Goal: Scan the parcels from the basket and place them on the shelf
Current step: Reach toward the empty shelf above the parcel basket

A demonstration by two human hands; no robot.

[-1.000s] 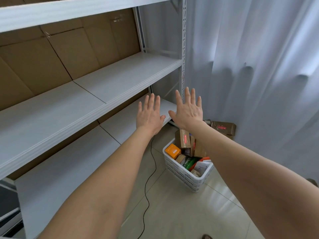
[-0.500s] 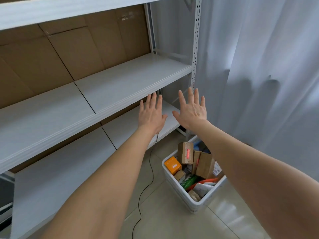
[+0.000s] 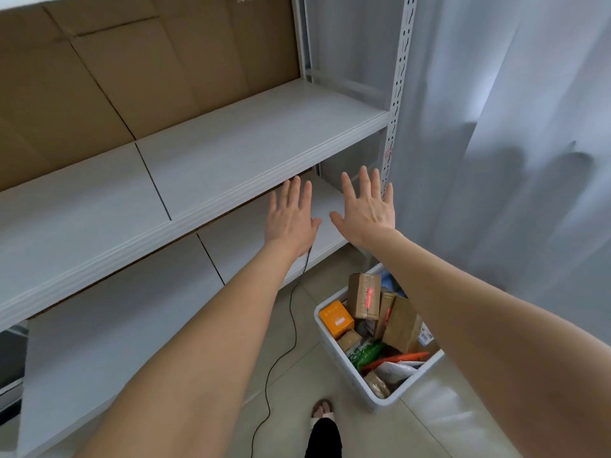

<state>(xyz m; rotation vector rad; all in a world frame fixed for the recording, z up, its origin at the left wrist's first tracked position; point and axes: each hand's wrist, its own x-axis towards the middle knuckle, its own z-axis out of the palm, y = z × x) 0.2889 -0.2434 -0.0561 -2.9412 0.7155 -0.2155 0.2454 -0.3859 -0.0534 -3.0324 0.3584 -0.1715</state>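
Left hand (image 3: 291, 217) and right hand (image 3: 367, 209) outstretched, fingers spread wide, holding nothing (palms down). White basket (image 3: 334, 352) of parcels (image 3: 363, 295) on floor beside shelf (image 3: 251, 150) right end.

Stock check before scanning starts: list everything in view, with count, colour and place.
shelf: one, white, left
cardboard backing: one, brown, behind shelf
curtain: one, pale grey, right
basket: one, white, on floor
brown parcels: at least four, in basket
orange box: one, basket's left corner
green packet: one, in basket
cable: one, black, on floor
foot: one, sandalled, bottom edge
hands: two, open, empty; left hand and right hand outstretched before shelf
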